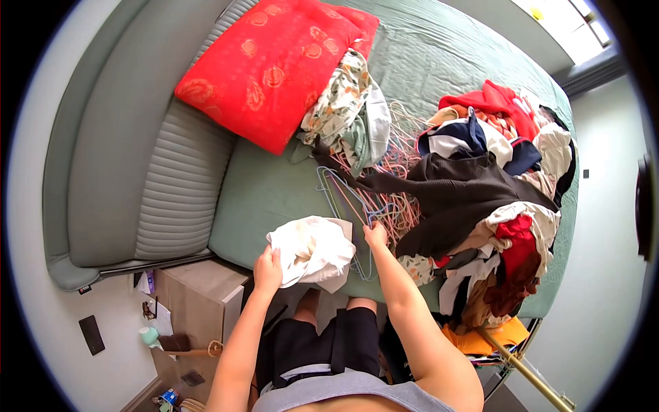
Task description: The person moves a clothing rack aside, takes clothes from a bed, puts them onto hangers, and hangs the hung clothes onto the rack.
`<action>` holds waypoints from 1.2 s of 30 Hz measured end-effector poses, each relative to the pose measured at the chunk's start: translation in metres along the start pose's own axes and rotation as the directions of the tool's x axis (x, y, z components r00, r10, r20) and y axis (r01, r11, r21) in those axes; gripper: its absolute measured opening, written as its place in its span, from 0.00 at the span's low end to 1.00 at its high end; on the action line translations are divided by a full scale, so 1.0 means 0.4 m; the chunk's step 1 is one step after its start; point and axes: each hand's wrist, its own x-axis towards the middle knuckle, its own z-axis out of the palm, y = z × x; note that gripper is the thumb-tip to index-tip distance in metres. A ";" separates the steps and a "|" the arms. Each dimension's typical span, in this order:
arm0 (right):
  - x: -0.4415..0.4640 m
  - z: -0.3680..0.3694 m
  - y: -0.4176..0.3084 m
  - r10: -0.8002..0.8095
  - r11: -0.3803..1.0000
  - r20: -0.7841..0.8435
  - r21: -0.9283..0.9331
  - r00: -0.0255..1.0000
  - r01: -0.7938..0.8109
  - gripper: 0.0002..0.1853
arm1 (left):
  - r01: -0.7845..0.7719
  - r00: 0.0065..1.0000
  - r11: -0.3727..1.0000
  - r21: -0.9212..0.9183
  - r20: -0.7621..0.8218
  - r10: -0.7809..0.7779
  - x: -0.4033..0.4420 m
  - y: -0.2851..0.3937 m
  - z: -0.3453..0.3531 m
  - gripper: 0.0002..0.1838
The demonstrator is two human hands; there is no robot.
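Observation:
My left hand (268,269) grips the edge of a bunched white garment (312,250), held low over the near side of the bed. To its right, my right hand (375,235) is closed on a clothes hanger (371,261), a thin light-blue one. More hangers (395,165), pink, white and blue, lie tangled just beyond that hand. A dark ribbed garment (473,189) spreads over the right side of the hanger pile.
Clothes (508,240) are heaped on the bed's right side. A red patterned quilt (274,62) lies by the grey headboard (117,137), with floral cloth (340,96) beside it. A wooden nightstand (199,288) stands at left, a gold-coloured rail (528,374) at lower right.

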 end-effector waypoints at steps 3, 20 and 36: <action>0.009 0.011 -0.025 -0.189 0.972 -0.131 0.113 0.973 0.204 0.15 | 0.068 0.996 0.932 0.356 0.035 -0.085 0.011 0.012 -0.021 0.15; -0.221 -0.326 -0.077 0.124 0.265 0.119 0.953 0.985 -0.149 0.13 | -0.244 0.942 0.969 0.047 -0.226 0.248 0.040 0.047 -0.092 0.11; 0.005 -0.220 -0.175 -0.053 0.734 0.475 0.615 0.879 -0.288 0.11 | 0.293 0.956 0.642 -0.708 0.237 -0.174 -0.028 0.012 -0.115 0.08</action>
